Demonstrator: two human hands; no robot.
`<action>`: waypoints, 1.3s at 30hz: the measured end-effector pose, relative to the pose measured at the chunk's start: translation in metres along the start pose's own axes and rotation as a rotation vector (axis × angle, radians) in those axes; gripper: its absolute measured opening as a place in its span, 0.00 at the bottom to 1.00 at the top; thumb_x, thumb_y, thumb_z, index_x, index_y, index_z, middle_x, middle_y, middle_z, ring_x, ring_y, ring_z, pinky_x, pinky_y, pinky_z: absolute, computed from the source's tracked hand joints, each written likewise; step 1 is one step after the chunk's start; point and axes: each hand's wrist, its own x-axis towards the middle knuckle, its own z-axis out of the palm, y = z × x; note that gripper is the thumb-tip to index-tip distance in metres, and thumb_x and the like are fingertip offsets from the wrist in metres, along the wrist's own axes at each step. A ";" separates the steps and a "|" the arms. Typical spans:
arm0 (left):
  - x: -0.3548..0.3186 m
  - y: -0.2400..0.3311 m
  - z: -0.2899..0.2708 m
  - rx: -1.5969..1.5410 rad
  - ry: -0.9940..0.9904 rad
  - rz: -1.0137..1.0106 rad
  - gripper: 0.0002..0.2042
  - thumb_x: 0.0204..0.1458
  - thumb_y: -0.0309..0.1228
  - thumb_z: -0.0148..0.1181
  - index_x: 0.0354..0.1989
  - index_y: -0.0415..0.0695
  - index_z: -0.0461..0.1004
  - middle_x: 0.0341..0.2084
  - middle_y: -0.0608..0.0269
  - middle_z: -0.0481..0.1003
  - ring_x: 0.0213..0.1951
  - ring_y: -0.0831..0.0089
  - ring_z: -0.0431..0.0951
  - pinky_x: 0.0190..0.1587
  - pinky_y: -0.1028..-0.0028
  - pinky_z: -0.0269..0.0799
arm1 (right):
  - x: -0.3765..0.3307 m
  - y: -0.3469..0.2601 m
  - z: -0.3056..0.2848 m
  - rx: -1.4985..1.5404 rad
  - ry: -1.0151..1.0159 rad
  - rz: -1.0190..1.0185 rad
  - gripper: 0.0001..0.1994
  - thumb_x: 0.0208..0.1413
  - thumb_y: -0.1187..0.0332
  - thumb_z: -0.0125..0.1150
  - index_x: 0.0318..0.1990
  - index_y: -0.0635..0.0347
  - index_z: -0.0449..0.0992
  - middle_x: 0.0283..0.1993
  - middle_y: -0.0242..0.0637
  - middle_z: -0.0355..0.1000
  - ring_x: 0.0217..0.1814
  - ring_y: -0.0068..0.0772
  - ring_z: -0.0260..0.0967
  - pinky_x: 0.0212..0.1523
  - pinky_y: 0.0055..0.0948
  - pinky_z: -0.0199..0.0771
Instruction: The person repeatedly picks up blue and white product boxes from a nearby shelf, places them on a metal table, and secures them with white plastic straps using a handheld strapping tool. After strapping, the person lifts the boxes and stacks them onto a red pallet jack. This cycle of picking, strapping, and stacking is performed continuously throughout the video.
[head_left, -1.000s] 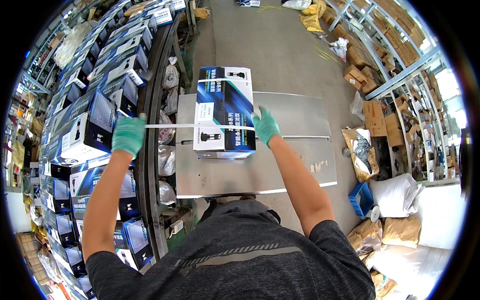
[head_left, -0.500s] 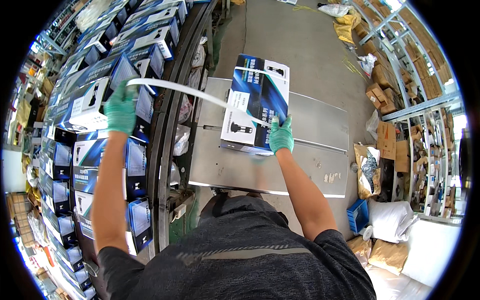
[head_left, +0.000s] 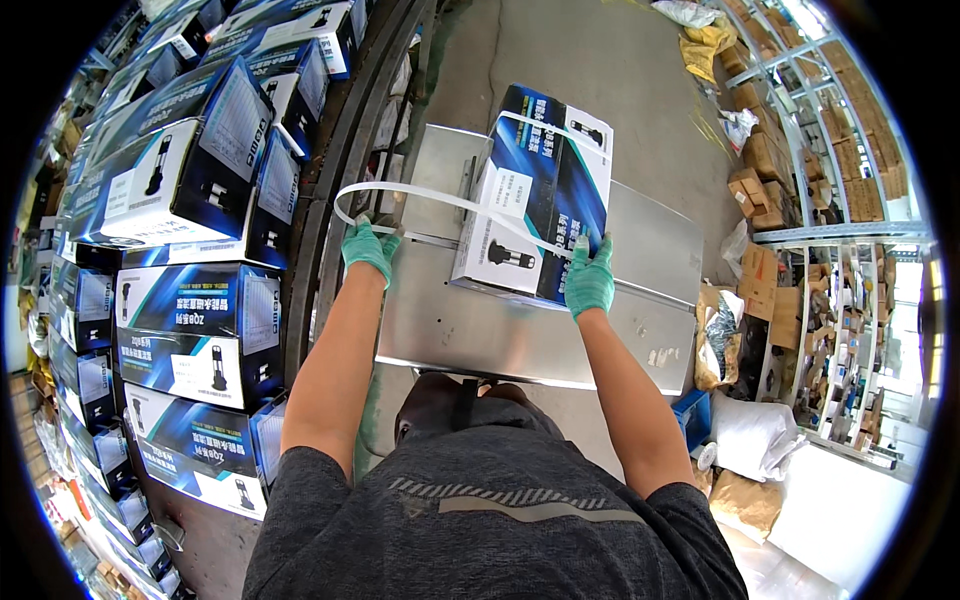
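Observation:
A blue and white carton (head_left: 535,200) lies slightly turned on a metal table (head_left: 440,340). One white strap crosses its far part. Another white plastic strap (head_left: 420,193) runs from the carton's near part leftward in a raised loop, then bends down to my left hand (head_left: 370,250). That green-gloved hand is closed on the strap, left of the carton at the table's left edge. My right hand (head_left: 590,278), gloved too, is at the carton's right near edge, fingertips on the strap where it crosses the top. What lies under those fingers is partly hidden.
Stacks of similar blue and white cartons (head_left: 190,330) stand at the left beside a dark metal rail (head_left: 320,190). Shelving (head_left: 850,235) with brown boxes runs along the right. A blue bin (head_left: 692,418) and white sacks (head_left: 752,440) sit on the floor at the lower right.
My left hand has come right and down from beside the stacked cartons to the table's left edge, bringing the strap into a tighter loop. My right hand stays at the carton's edge.

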 end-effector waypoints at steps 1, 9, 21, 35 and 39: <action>0.005 -0.005 -0.002 0.035 0.029 0.026 0.15 0.71 0.39 0.48 0.56 0.44 0.71 0.43 0.55 0.78 0.39 0.58 0.81 0.45 0.55 0.85 | 0.001 0.001 0.001 0.004 -0.011 0.014 0.41 0.68 0.38 0.41 0.77 0.60 0.47 0.56 0.53 0.77 0.54 0.56 0.77 0.54 0.49 0.74; 0.014 -0.054 0.004 0.040 -0.050 -0.037 0.15 0.69 0.41 0.52 0.56 0.47 0.71 0.45 0.50 0.78 0.42 0.55 0.81 0.49 0.55 0.83 | 0.002 0.001 0.004 -0.014 0.039 -0.019 0.40 0.68 0.39 0.42 0.76 0.59 0.49 0.51 0.51 0.79 0.50 0.56 0.78 0.51 0.49 0.75; 0.009 -0.058 0.006 0.233 -0.210 -0.036 0.14 0.69 0.34 0.51 0.60 0.48 0.72 0.48 0.56 0.78 0.45 0.62 0.80 0.51 0.61 0.81 | -0.002 -0.007 -0.002 -0.010 0.009 0.008 0.39 0.69 0.39 0.40 0.76 0.57 0.50 0.48 0.51 0.79 0.49 0.57 0.78 0.51 0.50 0.75; -0.087 -0.057 0.067 0.979 -0.571 0.313 0.25 0.65 0.27 0.51 0.72 0.42 0.61 0.59 0.48 0.74 0.57 0.62 0.75 0.61 0.70 0.68 | -0.003 -0.004 -0.002 -0.025 0.000 0.068 0.40 0.67 0.38 0.41 0.77 0.55 0.50 0.47 0.48 0.80 0.50 0.56 0.78 0.52 0.50 0.75; -0.107 -0.076 0.098 1.170 -0.438 0.618 0.29 0.66 0.35 0.53 0.74 0.43 0.55 0.65 0.43 0.67 0.63 0.49 0.72 0.65 0.62 0.66 | -0.003 -0.010 -0.005 -0.016 -0.028 0.066 0.40 0.67 0.38 0.41 0.76 0.57 0.50 0.48 0.49 0.80 0.51 0.57 0.78 0.54 0.49 0.75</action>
